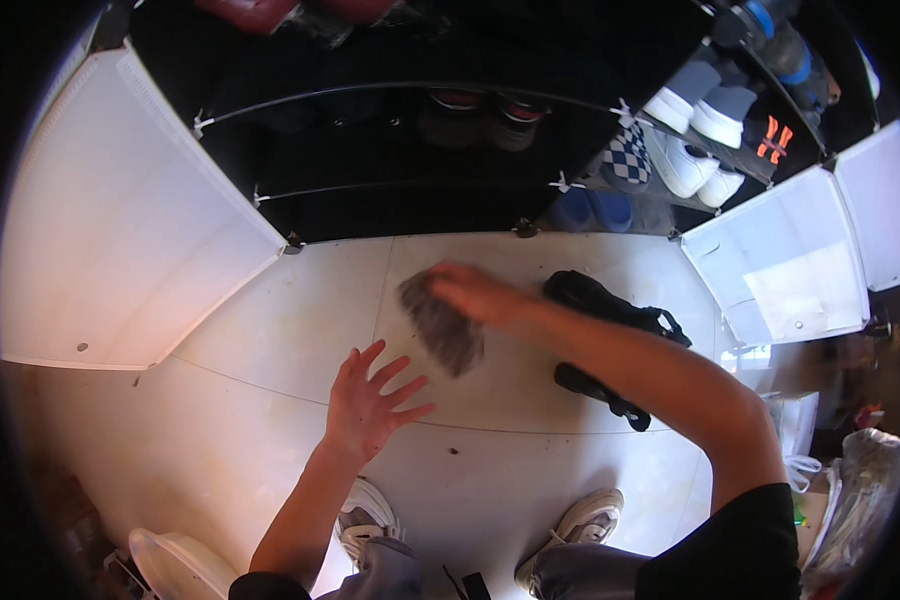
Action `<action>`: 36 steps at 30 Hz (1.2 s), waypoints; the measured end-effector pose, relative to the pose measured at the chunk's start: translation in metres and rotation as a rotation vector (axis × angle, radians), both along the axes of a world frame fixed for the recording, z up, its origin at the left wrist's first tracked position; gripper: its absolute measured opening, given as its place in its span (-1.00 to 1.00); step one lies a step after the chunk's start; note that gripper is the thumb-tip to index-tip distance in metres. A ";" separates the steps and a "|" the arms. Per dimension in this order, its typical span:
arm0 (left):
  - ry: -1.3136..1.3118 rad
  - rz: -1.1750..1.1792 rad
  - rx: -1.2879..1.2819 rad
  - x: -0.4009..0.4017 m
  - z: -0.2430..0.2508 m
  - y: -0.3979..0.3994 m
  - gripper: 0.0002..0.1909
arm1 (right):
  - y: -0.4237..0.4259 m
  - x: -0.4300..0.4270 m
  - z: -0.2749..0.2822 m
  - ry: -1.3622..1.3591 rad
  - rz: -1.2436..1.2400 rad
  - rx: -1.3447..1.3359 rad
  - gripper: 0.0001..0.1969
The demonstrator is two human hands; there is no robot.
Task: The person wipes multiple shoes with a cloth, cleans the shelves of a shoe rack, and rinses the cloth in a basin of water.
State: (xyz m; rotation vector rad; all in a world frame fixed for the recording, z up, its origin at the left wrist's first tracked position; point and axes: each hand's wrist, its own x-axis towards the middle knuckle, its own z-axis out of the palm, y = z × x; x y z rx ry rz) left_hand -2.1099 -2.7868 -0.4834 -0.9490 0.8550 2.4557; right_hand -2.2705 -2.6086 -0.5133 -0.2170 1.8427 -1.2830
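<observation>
My right hand [480,296] grips one end of a grey-brown item [446,330], blurred by motion; whether it is a cloth or a soft shoe I cannot tell. It hangs over the pale tiled floor [487,465]. Lower and to the left, my left hand [371,412] is spread with its fingers apart and holds nothing. A pair of black sandals lies on the floor to the right: one sandal [581,289] beyond my right forearm, partly covered by it, the other sandal [589,382] on the near side.
Ahead stands a black-lined shoe rack [420,214] with white panel doors [135,225] swung open at both sides. Checkered slip-ons [626,159], white shoes [682,165] and blue slippers [607,210] fill its right shelves. A translucent plastic tub [176,562] is at the lower left.
</observation>
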 end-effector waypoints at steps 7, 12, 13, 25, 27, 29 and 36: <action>0.171 -0.411 -0.504 0.035 -0.018 0.021 -0.59 | 0.068 0.101 0.021 0.918 0.492 0.050 -0.60; 0.630 -0.957 -1.302 0.045 -0.014 0.030 -0.66 | 0.208 0.061 0.133 0.969 0.122 0.382 -0.72; 0.824 -1.023 -1.469 0.036 -0.011 0.029 -0.68 | 0.241 0.059 0.130 1.056 0.167 0.539 -0.72; 0.542 -1.216 -1.106 -0.029 0.039 0.212 -0.72 | 0.335 0.084 0.099 0.340 0.068 0.582 -0.23; 0.434 -1.292 -0.993 -0.022 0.035 0.222 -0.71 | 0.332 0.085 0.088 0.348 0.048 0.467 -0.26; 0.629 -1.308 -1.214 -0.023 0.038 0.226 -0.71 | 0.335 0.076 0.088 0.284 0.050 0.468 -0.24; 1.045 -1.214 -1.529 -0.032 0.029 0.199 -0.62 | 0.365 0.080 0.081 0.281 0.265 0.490 -0.11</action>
